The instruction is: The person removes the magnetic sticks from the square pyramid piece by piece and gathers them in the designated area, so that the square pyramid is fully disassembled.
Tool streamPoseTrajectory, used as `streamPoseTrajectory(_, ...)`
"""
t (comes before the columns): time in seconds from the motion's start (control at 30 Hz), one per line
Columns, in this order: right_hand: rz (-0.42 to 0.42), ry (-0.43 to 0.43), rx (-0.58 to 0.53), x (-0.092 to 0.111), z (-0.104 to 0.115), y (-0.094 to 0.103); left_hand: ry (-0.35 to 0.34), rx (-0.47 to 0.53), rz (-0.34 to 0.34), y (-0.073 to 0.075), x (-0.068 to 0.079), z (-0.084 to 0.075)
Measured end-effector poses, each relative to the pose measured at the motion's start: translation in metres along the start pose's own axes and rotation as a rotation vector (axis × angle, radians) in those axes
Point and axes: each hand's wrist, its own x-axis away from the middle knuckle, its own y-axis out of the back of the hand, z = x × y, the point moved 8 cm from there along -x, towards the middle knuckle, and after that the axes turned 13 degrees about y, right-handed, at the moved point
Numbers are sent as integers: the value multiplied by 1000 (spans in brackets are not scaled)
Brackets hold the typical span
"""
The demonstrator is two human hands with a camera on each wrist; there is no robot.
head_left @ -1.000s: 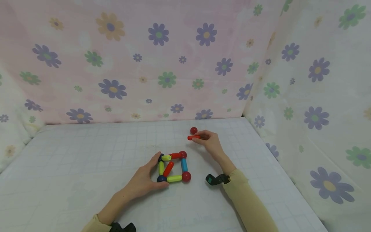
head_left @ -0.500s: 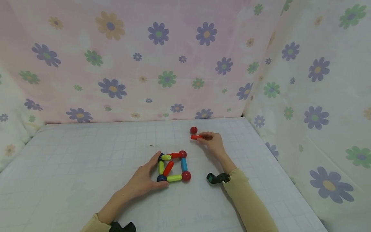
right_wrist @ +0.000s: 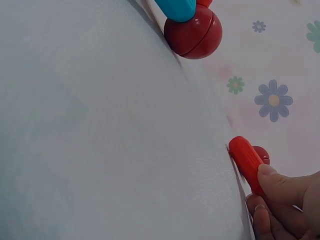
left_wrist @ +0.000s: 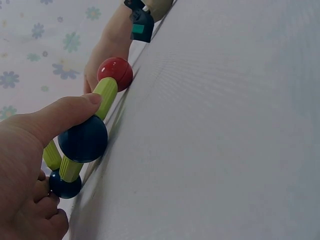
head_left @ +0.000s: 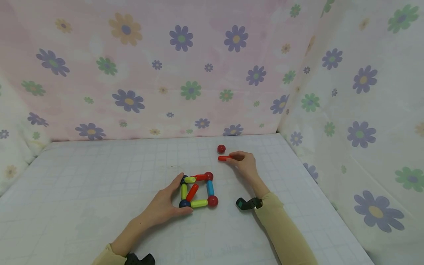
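Observation:
A square frame of magnetic rods and balls lies on the table, with blue balls (head_left: 184, 204) on its left and red balls (head_left: 213, 201) on its right. Yellow-green rods (head_left: 199, 203), a blue rod (head_left: 210, 188) and a red one join them; another red rod (head_left: 192, 192) leans up inside. My left hand (head_left: 163, 206) grips the frame's left side, thumb at the near blue ball (left_wrist: 83, 139) and fingers by the far one (left_wrist: 65, 184). My right hand (head_left: 246, 165) pinches a loose red magnetic rod (right_wrist: 246, 162) between thumb and fingers, beyond the frame to the right.
A single red ball (head_left: 221, 148) sits just behind the held rod. The white table (head_left: 99, 176) has a faint grid; flowered cloth (head_left: 190, 91) hangs behind it and along the sides. Black wrist cameras (head_left: 248, 204) are strapped on both forearms.
My right hand has shifted slightly right with the red rod, drawing it a little away from its earlier place near the red ball. The left hand and the frame have stayed put.

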Motion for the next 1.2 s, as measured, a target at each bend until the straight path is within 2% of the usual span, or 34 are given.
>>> streamPoseTrajectory(0.33,-4,-4,27,1,-4,-1,0,3,3,-1,0,-1)
streamPoseTrajectory(1.2,1,0,5,1,0,-1,6,9,3,0,0,-1)
